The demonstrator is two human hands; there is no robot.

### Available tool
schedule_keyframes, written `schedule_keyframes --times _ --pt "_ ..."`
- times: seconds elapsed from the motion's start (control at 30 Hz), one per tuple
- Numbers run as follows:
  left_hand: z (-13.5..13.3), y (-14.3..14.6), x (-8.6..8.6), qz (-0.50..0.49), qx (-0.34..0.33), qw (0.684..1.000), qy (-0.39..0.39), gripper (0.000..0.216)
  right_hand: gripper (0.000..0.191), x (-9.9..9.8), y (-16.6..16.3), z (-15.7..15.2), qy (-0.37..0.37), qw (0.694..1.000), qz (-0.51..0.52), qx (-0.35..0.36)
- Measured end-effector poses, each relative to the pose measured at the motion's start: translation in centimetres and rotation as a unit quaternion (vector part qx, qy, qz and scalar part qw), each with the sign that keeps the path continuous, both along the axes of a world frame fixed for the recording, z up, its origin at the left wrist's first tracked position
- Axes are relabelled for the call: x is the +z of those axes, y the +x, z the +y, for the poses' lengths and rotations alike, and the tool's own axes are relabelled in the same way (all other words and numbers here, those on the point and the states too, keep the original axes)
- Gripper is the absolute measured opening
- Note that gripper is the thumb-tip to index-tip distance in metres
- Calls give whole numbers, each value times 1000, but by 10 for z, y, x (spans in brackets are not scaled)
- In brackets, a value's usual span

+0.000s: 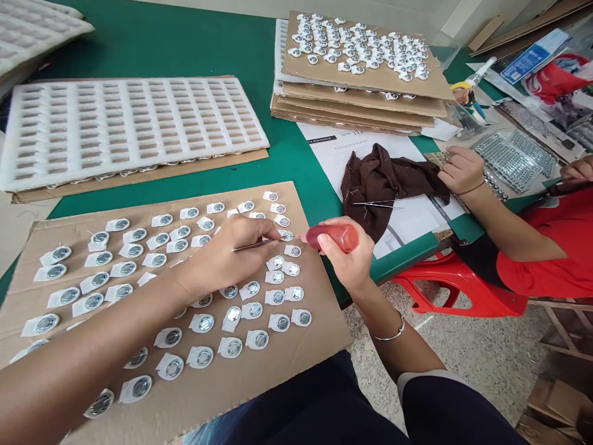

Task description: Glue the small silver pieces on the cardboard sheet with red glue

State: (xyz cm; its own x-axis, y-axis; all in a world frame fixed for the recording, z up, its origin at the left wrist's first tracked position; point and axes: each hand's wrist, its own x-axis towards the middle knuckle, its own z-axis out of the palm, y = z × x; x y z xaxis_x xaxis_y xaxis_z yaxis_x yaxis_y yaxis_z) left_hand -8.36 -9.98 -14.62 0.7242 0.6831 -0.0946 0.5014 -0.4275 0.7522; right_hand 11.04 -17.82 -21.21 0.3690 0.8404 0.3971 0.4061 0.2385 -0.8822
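My left hand (227, 256) is closed on thin metal tweezers (259, 244), whose tips point right at a small round silver part on a white tab (286, 235). My right hand (349, 259) grips a small red squeeze bottle (334, 237), its nozzle aimed left at the same part. Both hands hover over a brown cardboard sheet (278, 371) covered with several rows of such silver parts on white tabs.
A white foam tray (125, 127) lies at the back left. A cardboard stack (361, 102) topped with more parts stands at the back. A brown cloth (384, 182) and spare tweezers (375, 204) lie on paper. A person in red (546, 247) sits at the right, hand (463, 170) on the table.
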Motion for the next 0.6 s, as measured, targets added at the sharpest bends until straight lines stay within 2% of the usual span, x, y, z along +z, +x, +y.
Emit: schedule_keyframes --times 0.6 --pt "1 -1 -2 -10 13 1000 -26 19 18 1 0 1 -3 1000 1 15"
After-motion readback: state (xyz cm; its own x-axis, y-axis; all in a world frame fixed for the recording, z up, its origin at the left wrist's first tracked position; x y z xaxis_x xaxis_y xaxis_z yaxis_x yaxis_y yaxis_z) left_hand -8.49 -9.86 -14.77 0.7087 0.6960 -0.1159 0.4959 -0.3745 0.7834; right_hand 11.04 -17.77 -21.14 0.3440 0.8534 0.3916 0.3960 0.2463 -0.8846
